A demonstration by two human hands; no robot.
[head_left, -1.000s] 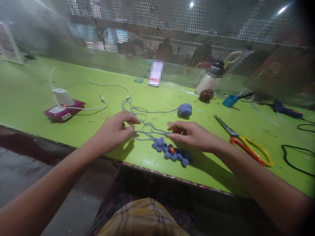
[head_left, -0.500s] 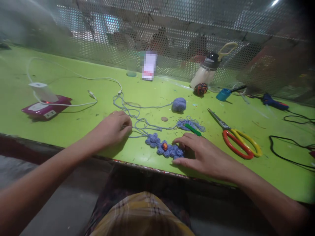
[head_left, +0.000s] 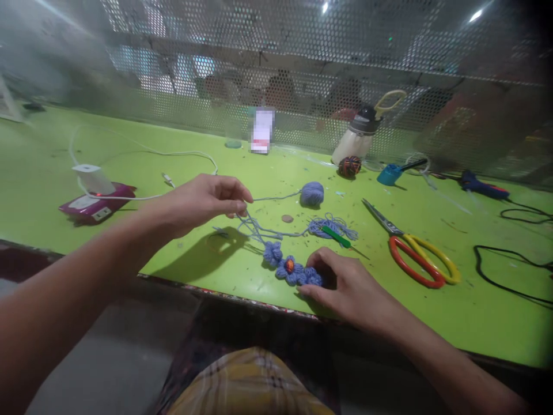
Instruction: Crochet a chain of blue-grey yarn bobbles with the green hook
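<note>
A chain of blue crocheted flowers (head_left: 290, 268) with an orange bead lies near the front edge of the green table (head_left: 129, 242). My right hand (head_left: 345, 285) rests on the chain's right end, fingers pressing it down. My left hand (head_left: 207, 199) is raised above the table and pinches strands of blue yarn (head_left: 259, 230) that run up from the flowers. A small blue yarn ball (head_left: 312, 193) sits behind, joined by a strand. A green crochet hook (head_left: 336, 236) lies on a loose yarn bundle.
Red and yellow scissors (head_left: 410, 256) lie to the right, with black cable (head_left: 510, 271) beyond. A pink box with a white charger (head_left: 93, 193) and white cable sits left. A bottle (head_left: 358, 138), multicoloured yarn ball (head_left: 349, 166), blue cup (head_left: 389, 173) and glue gun (head_left: 481, 185) stand along the perforated screen.
My left hand rose off the table, lifting the yarn strands. My right hand moved from the yarn down onto the right end of the flower chain.
</note>
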